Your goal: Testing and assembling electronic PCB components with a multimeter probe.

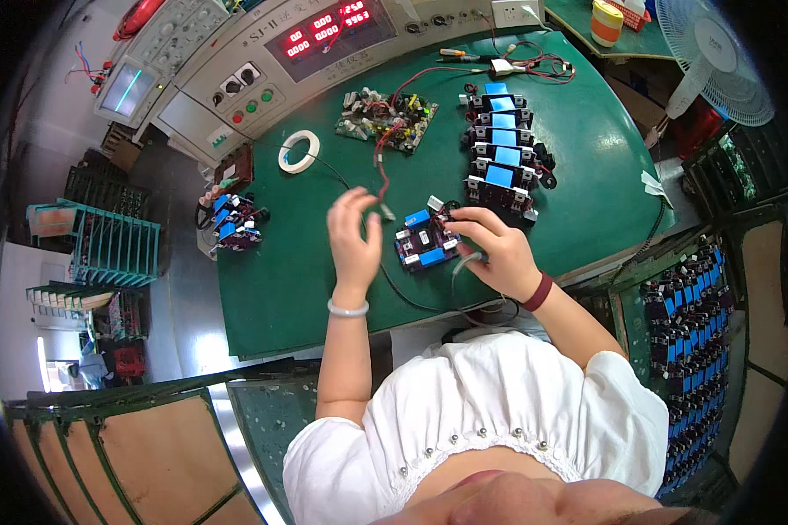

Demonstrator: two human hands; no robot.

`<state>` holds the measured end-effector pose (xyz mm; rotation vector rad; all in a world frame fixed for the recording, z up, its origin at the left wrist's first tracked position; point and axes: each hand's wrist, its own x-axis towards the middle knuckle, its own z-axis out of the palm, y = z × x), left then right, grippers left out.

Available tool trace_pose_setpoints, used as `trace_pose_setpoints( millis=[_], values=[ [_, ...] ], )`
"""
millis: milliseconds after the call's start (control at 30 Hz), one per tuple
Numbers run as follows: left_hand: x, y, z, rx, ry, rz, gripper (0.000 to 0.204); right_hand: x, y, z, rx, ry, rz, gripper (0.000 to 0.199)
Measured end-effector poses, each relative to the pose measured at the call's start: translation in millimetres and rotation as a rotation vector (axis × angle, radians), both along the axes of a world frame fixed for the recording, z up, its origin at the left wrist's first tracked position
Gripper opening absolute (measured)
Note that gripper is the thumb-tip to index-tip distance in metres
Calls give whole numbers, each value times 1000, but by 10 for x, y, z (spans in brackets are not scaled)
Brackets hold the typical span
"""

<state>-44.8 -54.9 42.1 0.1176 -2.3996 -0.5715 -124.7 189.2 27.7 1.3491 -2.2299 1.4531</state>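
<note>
A small dark circuit board [424, 237] with blue and white blocks lies on the green bench in front of me. My right hand [502, 254] is at its right side, fingers over the edge by a black coil and thumb lower down. A pale grey cable [464, 262] runs beneath that thumb. Left of the board, my left hand [355, 241] is raised, its fingers bent and the thumb apart from them. Beside those fingertips hangs a red lead [383, 179] with a white connector [388, 213]; whether they touch it is unclear.
A row of similar boards [502, 153] stands at the right, with a larger open circuit board [387, 121] behind. Tape roll [299, 138] and more boards [235, 220] are at left. A test console [324, 44], oscilloscope [130, 89] and fan [714, 52] surround the bench.
</note>
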Motion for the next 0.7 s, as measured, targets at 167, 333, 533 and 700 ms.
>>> trace_pose_setpoints(
  millis=[167,333,533,700],
  values=[
    [225,307,4,28,-278,-295,67,-30,-168,141,283,187,42,60],
    [180,326,-255,-84,-276,-228,89,-54,-126,-29,384,174,-108,51],
    [175,442,-12,126,-228,-364,80,138,296,192,304,151,-40,60],
    [-147,628,-54,425,-328,-562,69,138,502,54,258,109,-260,56]
  ],
)
